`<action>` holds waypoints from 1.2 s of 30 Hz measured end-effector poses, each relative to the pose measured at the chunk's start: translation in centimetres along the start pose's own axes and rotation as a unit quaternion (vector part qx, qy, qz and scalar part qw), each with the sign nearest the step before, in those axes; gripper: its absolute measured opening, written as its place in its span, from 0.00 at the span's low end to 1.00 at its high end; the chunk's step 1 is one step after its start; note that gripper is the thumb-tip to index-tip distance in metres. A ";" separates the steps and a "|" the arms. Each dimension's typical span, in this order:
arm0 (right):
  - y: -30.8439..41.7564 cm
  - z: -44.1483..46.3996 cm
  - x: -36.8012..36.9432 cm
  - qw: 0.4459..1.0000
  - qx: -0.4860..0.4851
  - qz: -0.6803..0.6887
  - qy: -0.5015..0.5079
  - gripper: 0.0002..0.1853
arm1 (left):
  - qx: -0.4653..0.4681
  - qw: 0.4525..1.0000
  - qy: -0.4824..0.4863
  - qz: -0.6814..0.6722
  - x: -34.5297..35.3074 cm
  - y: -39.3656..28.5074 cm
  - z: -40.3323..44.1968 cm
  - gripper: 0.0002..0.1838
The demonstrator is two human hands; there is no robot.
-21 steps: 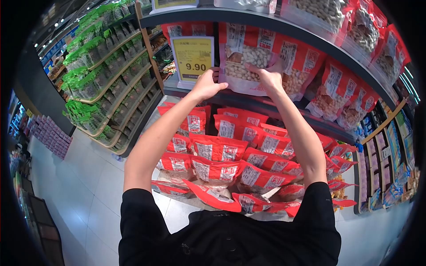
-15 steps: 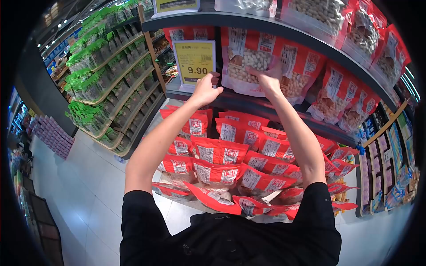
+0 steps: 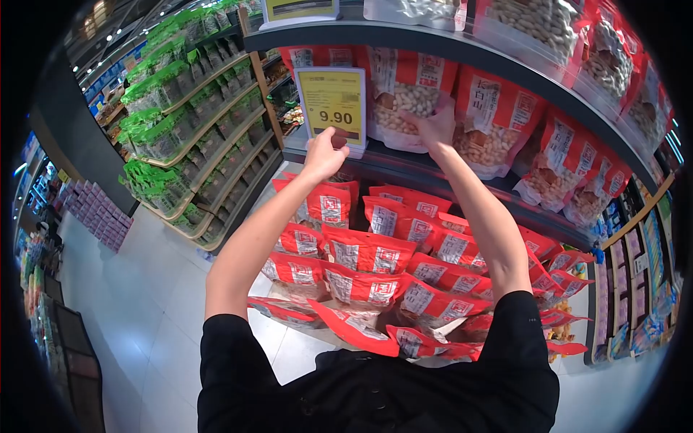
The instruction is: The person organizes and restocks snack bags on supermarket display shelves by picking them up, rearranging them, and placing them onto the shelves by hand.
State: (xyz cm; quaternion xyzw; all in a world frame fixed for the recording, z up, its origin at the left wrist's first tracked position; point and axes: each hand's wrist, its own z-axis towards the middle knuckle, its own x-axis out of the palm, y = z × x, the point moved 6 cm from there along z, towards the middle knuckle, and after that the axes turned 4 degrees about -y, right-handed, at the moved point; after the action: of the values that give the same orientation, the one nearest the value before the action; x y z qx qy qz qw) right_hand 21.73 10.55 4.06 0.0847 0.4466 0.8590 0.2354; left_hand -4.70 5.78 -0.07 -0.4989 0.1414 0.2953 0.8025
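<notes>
My right hand grips the lower right side of a red and clear bag of peanuts, its thumb over the front. This bag stands upright on the middle shelf, just right of a yellow price sign reading 9.90. In front of the sign's lower edge is my left hand, fingers loosely bent and thumb apart, holding nothing visible. Whether it touches the sign, I cannot tell. Another red peanut bag stands directly right of the held one.
Below my arms, rows of red bags fill a low display. An upper shelf edge juts out above my hands and carries more peanut bags. Green-topped packages line a rack at left, beside the tiled floor.
The peanut bag sits farther back on the shelf, my right hand still on it. My left hand has drawn leftward across the sign's lower part. The whole view has shifted slightly.
</notes>
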 end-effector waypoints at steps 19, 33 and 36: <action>-4.5 1.1 2.2 0.976 0.041 0.189 0.100 0.47 | -0.113 0.969 -0.088 -0.203 -10.2 9.1 13.9 0.34; -4.3 0.6 2.0 0.975 0.058 0.176 0.125 0.51 | -0.090 0.942 -0.021 -0.323 -4.1 13.7 18.3 0.20; -4.3 0.6 2.1 0.980 0.036 0.150 0.126 0.51 | -0.084 0.938 0.020 -0.335 -4.1 14.4 19.1 0.19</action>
State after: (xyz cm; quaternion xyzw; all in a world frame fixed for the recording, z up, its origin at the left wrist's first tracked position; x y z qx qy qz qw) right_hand 21.51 14.09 0.78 0.0505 0.4851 0.8719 0.0429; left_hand -18.06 26.03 0.64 -0.5883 -0.0434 0.0098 0.8074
